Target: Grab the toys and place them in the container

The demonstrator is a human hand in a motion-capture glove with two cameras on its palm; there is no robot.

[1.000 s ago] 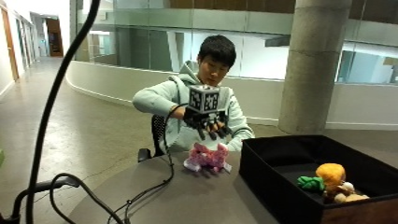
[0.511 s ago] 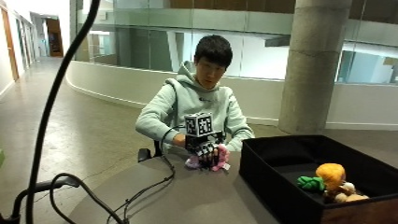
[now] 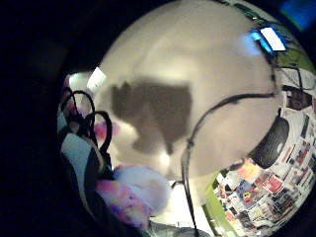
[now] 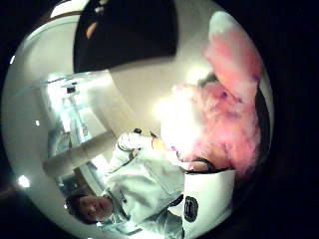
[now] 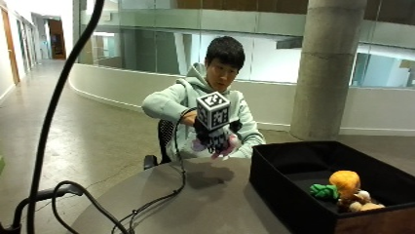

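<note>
A person's gloved right hand (image 5: 217,139) holds a pink plush toy (image 5: 224,145) in the air above the grey table (image 5: 195,204), fingers curled round it, with pink fur showing below and beside the glove. In the thumb-side palm view the toy (image 4: 224,114) fills much of the frame right against the palm, its pale and pink fur bunched beside the glove's white plastic. The little-finger-side view shows more of the plush (image 3: 133,192) at the palm's edge, and below it the bare tabletop (image 3: 197,89) bearing the hand's dark shadow.

The raised hand is clear of the table surface, with open air beneath it. The black container (image 5: 285,195) stands on the table off to the side of the hand, its near wall and corner apart from the lifted toy, its top open. Inside it lie an orange toy (image 5: 345,181) and a green toy (image 5: 323,191), close together near the far end. A black cable (image 5: 175,190) trails from the hand down across the table.
</note>
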